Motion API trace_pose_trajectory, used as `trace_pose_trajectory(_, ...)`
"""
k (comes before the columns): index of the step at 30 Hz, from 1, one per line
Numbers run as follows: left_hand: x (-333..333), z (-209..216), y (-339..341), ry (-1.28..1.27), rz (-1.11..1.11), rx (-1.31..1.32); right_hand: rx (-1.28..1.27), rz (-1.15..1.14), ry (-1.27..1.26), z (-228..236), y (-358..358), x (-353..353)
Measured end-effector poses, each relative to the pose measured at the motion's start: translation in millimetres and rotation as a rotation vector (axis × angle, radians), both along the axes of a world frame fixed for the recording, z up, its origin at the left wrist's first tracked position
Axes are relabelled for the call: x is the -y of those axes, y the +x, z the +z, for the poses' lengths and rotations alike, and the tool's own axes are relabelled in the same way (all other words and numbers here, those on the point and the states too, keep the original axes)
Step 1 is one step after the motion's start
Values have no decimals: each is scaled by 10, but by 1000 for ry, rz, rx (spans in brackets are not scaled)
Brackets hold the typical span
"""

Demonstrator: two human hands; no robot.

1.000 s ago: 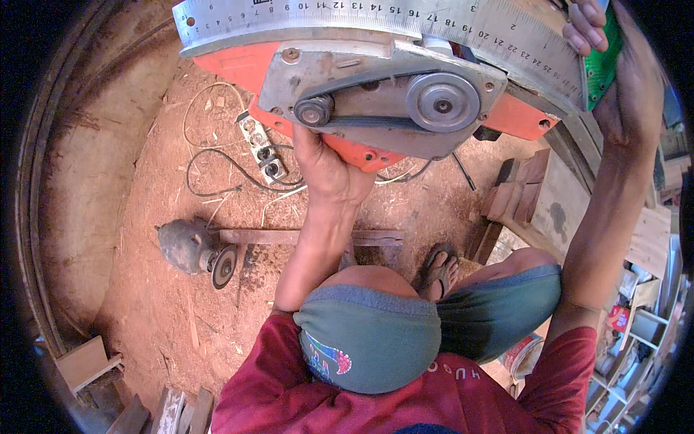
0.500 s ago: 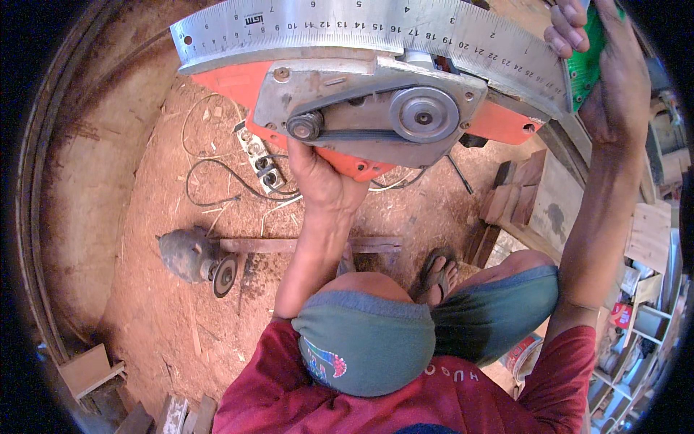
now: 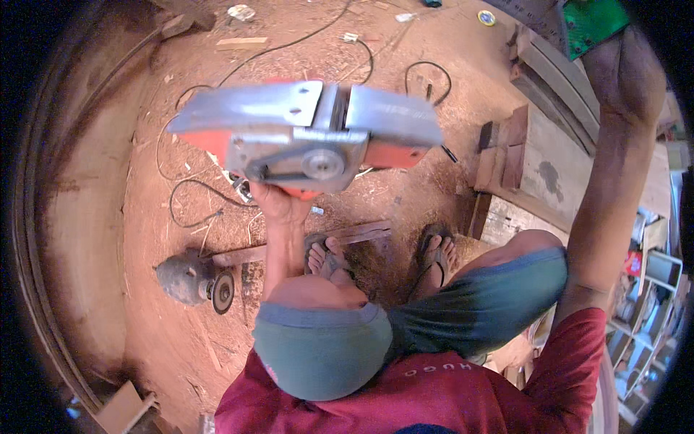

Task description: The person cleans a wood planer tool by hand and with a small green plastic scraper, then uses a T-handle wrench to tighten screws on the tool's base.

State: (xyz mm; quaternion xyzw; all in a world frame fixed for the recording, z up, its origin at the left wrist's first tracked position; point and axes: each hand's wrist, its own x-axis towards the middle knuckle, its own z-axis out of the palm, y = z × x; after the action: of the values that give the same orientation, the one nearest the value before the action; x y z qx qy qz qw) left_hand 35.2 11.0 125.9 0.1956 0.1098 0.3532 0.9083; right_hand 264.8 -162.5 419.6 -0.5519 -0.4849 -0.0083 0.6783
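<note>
An electric hand planer [image 3: 303,163] with an orange body is turned sole up, its bare pulleys and drive belt facing me. My left hand [image 3: 282,206] is closed around it from below, most of the fingers hidden behind the body. The metal sole shows a gap across it where the cutter sits, slightly blurred. At the upper right, my right hand [image 3: 623,79] grips a steel ruler square by its green handle [image 3: 593,27]. The square's blade [image 3: 531,13] is cut off by the top edge, and those fingers are partly hidden.
A bench grinder [image 3: 186,278] lies on the dusty floor at left, by a wooden strip [image 3: 361,233]. Wooden blocks [image 3: 553,159] are stacked at right. A dark cable [image 3: 289,45] snakes across the sawdust. Shelves [image 3: 654,304] stand at far right.
The ruler blade has left the planer's sole, and my right hand has carried the square up and right. The planer has moved left and tilted, so its sole shows more.
</note>
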Motion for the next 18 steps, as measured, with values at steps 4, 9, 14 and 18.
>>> trace_pose_trajectory(4,-42,-749,-313,-85,-36,-247,11,-18,-535,-689,357,266)
trace_pose_trajectory(9,45,-1485,-458,-151,-215,-476,380,151,-1192,-1922,-233,136)
trace_pose_trajectory(14,51,-1727,-391,-107,-318,-580,404,156,-1188,-2568,-366,297)
trace_pose_trajectory(18,95,-1909,-310,-96,-340,-540,363,231,-1339,-3100,-261,477)
